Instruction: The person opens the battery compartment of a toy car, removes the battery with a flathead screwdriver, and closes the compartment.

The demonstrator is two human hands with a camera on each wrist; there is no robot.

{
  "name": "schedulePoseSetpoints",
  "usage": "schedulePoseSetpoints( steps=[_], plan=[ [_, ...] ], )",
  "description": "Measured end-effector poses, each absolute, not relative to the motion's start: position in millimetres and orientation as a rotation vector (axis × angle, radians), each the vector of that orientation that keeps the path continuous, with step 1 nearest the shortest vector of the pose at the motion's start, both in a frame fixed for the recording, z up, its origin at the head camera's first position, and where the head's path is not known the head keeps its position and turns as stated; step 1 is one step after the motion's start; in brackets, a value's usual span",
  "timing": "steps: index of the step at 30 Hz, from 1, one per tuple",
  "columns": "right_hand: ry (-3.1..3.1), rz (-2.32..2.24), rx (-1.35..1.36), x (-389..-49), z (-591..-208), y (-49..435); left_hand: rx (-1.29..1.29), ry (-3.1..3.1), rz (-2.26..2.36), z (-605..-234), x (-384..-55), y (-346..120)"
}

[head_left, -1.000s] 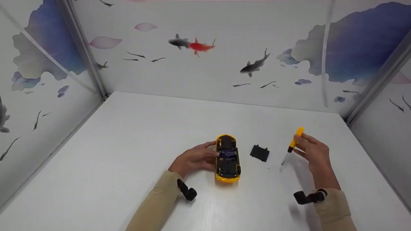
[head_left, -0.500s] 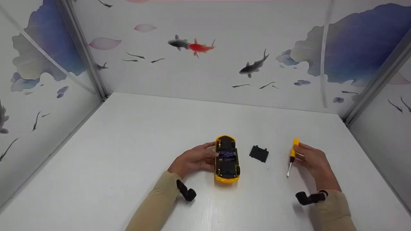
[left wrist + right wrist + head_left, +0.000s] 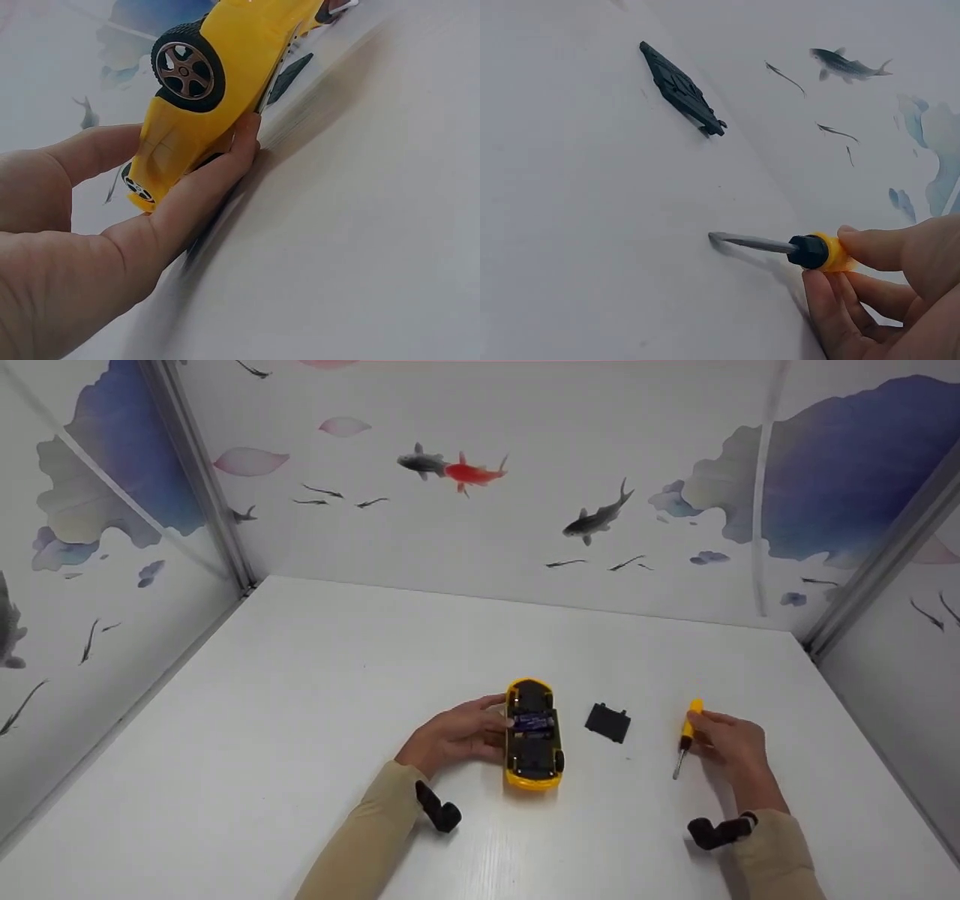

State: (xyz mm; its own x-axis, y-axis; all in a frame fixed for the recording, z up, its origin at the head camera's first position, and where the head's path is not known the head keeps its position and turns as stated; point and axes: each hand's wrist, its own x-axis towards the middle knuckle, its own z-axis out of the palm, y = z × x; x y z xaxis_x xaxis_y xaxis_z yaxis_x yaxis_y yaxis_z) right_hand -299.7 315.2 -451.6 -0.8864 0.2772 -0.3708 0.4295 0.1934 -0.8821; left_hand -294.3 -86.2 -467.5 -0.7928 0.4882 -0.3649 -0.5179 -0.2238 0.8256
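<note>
A yellow toy car [image 3: 533, 761] lies upside down, its black underside facing up and its battery compartment uncovered. Blue batteries [image 3: 533, 723] show inside the compartment. My left hand [image 3: 465, 733] grips the car by its left side; in the left wrist view the thumb and fingers hold the yellow body [image 3: 244, 49] near a wheel. To the right, my right hand [image 3: 731, 741] pinches a screwdriver [image 3: 688, 730] by its yellow handle, flat tip pointing down close over the table [image 3: 592, 247]. Between the car and the screwdriver lies the black battery cover [image 3: 608, 723].
White panels printed with fish and blue lotus leaves [image 3: 840, 472] enclose the white table [image 3: 337, 660] at the back and sides. Metal posts [image 3: 214, 480] stand at the rear corners. A black wrist camera [image 3: 439, 808] sits on each sleeve.
My right hand has lowered the screwdriver toward me, its shaft turning steeper. My left hand and the car have stayed in place, as has the battery cover.
</note>
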Motion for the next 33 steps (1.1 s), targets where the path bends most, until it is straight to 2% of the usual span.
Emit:
schedulePoseSetpoints(
  steps=[12, 33],
  plan=[
    [2.459, -1.652, 0.689, -296.5, -455.8, 316.3, -0.03, 1.421, 2.026, -467.4, -293.1, -81.5],
    [2.57, -1.59, 0.441, -290.4, -416.8, 289.6, -0.05, 1.521, 1.998, -464.3, -295.1, -80.2]
  ],
)
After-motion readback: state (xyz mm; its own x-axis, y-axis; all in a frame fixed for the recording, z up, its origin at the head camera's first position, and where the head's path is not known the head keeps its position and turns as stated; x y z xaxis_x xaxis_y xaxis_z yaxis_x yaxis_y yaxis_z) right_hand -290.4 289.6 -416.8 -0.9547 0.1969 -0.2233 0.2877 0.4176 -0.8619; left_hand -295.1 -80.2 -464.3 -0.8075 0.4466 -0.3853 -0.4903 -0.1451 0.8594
